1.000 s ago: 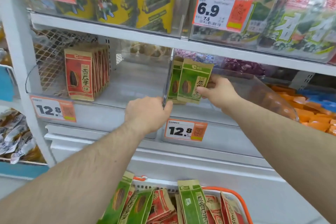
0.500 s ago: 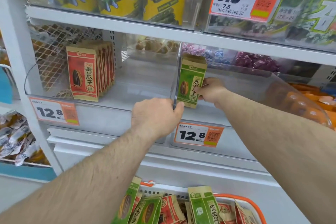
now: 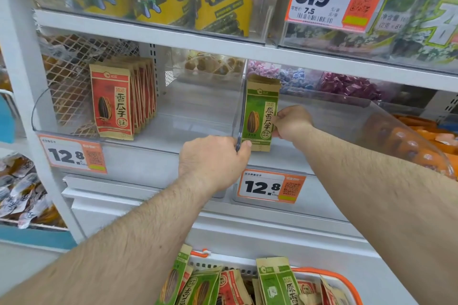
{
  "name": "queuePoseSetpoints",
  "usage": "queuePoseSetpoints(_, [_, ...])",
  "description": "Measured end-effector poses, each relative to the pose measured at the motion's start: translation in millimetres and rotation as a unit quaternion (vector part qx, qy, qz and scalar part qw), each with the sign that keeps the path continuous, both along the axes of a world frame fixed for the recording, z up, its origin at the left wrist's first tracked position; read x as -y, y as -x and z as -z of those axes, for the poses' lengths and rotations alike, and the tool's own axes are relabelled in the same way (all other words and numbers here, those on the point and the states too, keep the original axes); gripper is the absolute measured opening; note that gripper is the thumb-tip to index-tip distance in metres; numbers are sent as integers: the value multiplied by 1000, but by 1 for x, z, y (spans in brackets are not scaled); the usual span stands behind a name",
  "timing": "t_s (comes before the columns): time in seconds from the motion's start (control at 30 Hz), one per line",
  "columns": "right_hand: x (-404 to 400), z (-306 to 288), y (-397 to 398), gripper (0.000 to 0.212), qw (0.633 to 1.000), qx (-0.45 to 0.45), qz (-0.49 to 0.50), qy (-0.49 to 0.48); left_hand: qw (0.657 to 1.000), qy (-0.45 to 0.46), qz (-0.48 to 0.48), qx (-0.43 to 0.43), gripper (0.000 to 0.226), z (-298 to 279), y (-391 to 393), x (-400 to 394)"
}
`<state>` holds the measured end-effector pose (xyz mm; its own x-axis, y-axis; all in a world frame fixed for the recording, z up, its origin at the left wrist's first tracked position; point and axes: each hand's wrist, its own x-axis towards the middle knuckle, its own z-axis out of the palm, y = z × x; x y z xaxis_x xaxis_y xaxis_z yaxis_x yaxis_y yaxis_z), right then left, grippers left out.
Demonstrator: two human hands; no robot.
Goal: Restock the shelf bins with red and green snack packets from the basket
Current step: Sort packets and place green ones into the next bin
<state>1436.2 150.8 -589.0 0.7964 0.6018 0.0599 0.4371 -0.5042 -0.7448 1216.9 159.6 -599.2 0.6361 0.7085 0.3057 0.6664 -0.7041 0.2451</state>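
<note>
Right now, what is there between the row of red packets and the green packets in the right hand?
In the head view, bare clear bin floor, then the clear divider, gripped by the left hand. Red packets stand left; green packets and right hand right.

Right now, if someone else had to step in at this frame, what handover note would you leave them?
Left hand: grips the front edge of the clear divider between the two bins.
Right hand: its fingers pinch the green packets, standing upright at the left end of the right bin, against the divider.
Red packets: a row stands upright at the left of the left bin.
Basket: below the shelf, with more red and green packets in it.
Done: a first batch of each colour is shelved.
Left: release the green ones and move the basket's packets into the bins.
</note>
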Motion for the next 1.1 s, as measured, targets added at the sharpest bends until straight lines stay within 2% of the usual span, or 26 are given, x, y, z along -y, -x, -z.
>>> queuePoseSetpoints(0.37, [0, 3, 5, 27, 1000, 9, 14, -10, 1000, -3, -1, -4, 51, 2, 0, -2])
queuePoseSetpoints(0.67, [-1, 4, 4, 13, 999, -6, -2, 32, 1000, -10, -3, -10, 48, 1, -1, -2])
queuePoseSetpoints(0.97, [7, -7, 6, 30, 991, 46, 7, 127, 1000, -6, -9, -16, 49, -1, -1, -1])
queuePoseSetpoints(1.1, [22, -27, 23, 21, 976, 118, 41, 181, 999, 3, -13, -33, 53, -2, 0, -1])
